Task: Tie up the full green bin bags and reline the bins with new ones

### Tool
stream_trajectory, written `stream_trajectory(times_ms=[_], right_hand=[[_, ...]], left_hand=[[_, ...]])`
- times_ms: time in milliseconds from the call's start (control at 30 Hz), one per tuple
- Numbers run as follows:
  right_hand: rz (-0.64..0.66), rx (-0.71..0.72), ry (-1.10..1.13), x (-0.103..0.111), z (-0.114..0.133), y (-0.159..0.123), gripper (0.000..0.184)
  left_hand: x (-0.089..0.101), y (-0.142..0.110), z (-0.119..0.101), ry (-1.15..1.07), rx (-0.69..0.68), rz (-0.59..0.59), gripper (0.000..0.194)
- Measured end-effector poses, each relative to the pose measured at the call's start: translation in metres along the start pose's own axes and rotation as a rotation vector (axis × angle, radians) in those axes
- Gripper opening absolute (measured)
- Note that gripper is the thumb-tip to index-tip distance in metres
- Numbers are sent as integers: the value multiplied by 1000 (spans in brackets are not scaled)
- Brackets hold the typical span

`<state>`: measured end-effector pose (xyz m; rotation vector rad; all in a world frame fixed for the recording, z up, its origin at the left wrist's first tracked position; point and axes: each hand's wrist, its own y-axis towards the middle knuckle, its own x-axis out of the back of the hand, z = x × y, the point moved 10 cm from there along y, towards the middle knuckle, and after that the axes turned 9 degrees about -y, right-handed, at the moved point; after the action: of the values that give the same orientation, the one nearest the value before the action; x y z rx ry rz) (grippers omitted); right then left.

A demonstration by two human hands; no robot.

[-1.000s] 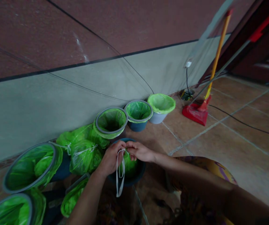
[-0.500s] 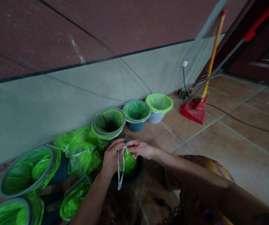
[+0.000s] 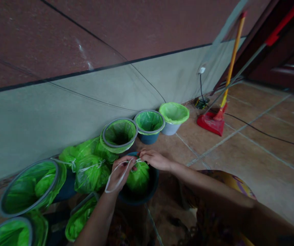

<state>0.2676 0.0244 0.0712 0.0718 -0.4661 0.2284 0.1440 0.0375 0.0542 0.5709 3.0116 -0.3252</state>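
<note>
A dark blue bin stands on the floor just before me, with a bunched green plastic bag inside it. My left hand is closed on a white drawstring that loops down over its back. My right hand pinches the bag's neck at the top, fingertips meeting the left hand's. Both hands hover over the bin's far rim.
Several bins lined with green bags run along the grey wall, and two tied green bags lie between them. A red dustpan with a yellow handle leans at the right, near a black cable on the tiled floor.
The white drawstring hung straight down from my hands; now my left hand has drawn it out leftward into a loop. The bag's top shows more. My right hand stays at the neck.
</note>
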Motion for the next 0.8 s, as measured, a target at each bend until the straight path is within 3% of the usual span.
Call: stream_trajectory(times_ms=[167,367,433,600,700,800], right_hand=[[108,-149,22,-11,-19,-2,38],[-28,-215,-309,3,-25,-4,58],[-5,-252,-160,0,-31,-5,57],[90,-285,562,-18,-31,-9,44],[34,-312,704,-17,-33,-10,41],[38,-379,702,-22,-39,-12,46]], left_hand=[[3,0,12,-104,90,-85,25],[-2,-3,30,-169,174,-150,23],[-2,-3,29,-204,177,-152,24],[0,-3,17,-273,156,-93,26],[-2,-4,15,-187,170,-37,26],[-5,-4,18,-126,170,-10,26]])
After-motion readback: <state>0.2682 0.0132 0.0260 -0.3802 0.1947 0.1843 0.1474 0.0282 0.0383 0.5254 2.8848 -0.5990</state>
